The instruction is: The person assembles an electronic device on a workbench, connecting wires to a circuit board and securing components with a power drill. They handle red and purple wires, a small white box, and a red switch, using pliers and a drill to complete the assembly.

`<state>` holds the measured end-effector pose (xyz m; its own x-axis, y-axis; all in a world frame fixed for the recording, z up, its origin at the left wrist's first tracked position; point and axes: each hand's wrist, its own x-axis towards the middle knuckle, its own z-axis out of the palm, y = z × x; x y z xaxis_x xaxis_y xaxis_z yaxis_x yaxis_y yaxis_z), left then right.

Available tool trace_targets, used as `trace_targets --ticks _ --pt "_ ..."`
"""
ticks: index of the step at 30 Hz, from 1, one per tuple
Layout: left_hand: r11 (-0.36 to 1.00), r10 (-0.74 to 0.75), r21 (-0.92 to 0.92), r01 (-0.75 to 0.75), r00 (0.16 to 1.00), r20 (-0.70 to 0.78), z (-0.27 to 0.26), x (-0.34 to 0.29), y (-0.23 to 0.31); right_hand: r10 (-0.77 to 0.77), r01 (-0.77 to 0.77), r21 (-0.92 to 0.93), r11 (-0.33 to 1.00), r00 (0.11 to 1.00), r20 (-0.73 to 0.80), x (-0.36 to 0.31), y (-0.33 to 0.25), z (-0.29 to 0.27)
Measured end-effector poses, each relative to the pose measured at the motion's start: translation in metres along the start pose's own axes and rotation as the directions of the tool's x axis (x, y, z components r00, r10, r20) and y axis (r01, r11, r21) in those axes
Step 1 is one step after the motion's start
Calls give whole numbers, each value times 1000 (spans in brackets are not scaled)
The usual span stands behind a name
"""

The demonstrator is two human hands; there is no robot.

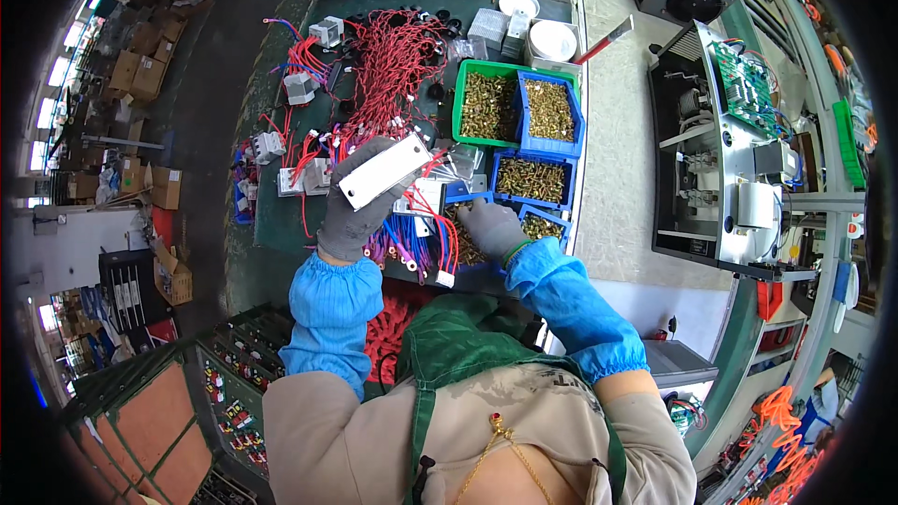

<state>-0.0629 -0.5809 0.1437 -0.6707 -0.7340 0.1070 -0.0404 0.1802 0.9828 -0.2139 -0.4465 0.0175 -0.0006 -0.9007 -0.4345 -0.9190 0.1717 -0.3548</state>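
Observation:
My left hand (348, 215), in a grey glove, is closed on a flat white rectangular plate (385, 171) with a small hole near each end. The plate is tilted above the bench. Just right of it, my right hand (494, 228), also gloved, reaches with bent fingers into a small blue bin (456, 196) of brass-coloured screws. Its fingertips are down among the screws, so what they pinch is hidden. Blue and red wires with ring terminals (412, 248) hang below the plate. A white connector (445, 278) sits at the end of the red wires.
Beyond my hands lies a heap of red cables (398, 65). Grey-white electrical units (299, 89) stand at the left. A green bin (458, 108) and several blue bins (577, 131) hold brass-coloured fasteners. An opened metal machine housing (692, 168) stands on the right.

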Motion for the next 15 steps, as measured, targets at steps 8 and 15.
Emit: trace_targets --ticks 8,15 --pt "820 231 516 -248 968 99 -4 13 -3 4 -3 -8 1000 1000 25 -1 1 -15" --pt "853 91 520 -45 994 -64 -9 -3 -40 200 -89 991 95 977 69 -8 39 16"
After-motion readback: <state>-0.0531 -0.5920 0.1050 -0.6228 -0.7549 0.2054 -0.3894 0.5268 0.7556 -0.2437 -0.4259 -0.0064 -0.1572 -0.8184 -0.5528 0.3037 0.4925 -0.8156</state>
